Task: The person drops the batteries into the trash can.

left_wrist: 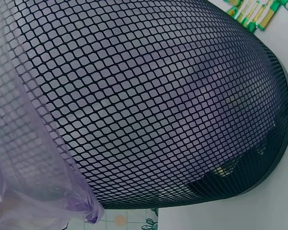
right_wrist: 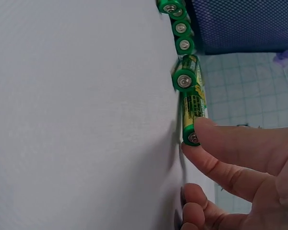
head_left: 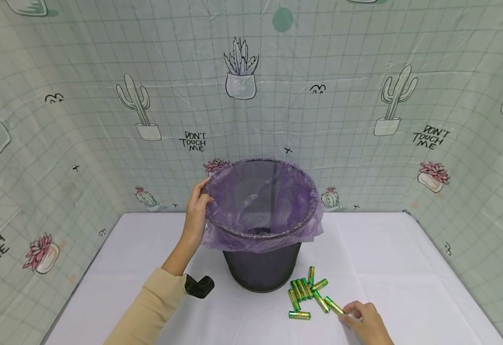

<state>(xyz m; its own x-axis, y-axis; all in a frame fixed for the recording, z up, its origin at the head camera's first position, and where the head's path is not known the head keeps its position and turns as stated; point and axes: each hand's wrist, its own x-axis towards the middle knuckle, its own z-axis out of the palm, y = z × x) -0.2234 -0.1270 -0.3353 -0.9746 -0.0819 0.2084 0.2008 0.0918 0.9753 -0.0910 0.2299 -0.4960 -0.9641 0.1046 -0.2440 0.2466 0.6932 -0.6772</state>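
On the white table (head_left: 385, 258), my left hand (head_left: 197, 205) grips the lined bin (head_left: 261, 271); my right hand (head_left: 365, 321) pinches one battery (head_left: 333, 305); loose batteries (head_left: 302, 289) lie outside.

A pale green curtain (head_left: 342, 43) with square pattern carries cactus drawings (head_left: 395, 101). Before it is a white table (head_left: 385, 268).

head: high, facing forward-down | left wrist: close on bin (left_wrist: 158, 110) | right wrist: low, near batteries (right_wrist: 185, 79) | shared: both

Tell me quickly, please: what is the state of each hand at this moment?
Left hand: closed, holding the bin by its rim.
Right hand: closed, pinching one battery at its end.
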